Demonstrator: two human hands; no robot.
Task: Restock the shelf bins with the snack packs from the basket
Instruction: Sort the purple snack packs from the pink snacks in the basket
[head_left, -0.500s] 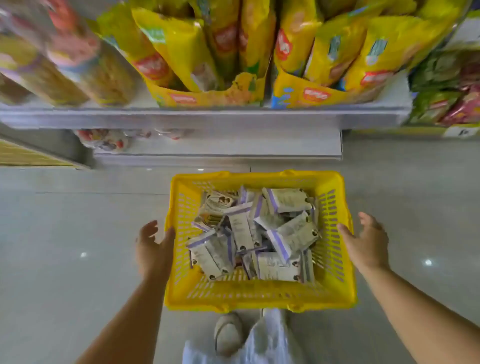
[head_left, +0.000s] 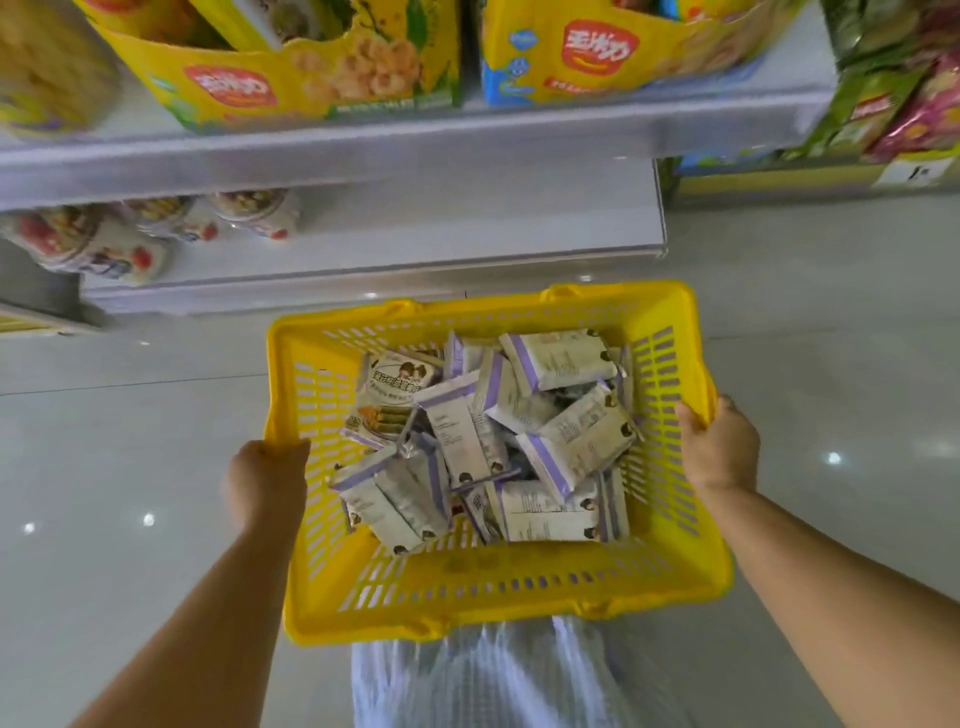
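Observation:
A yellow plastic basket fills the middle of the view, held above the floor. Several white and purple snack packs lie heaped inside it. My left hand is closed on the basket's left rim. My right hand grips the right rim. Ahead, a white shelf carries yellow display bins of snack bags. The lower shelf below it is mostly bare.
Round snack tubs lie at the left of the lower shelf. Green and pink bags fill a neighbouring shelf at the right. A pale glossy tiled floor surrounds the basket. My light trousers show under it.
Both hands were open beside the basket; now they grip its rims. The basket looks larger and closer, and the view has dropped nearer the shelves.

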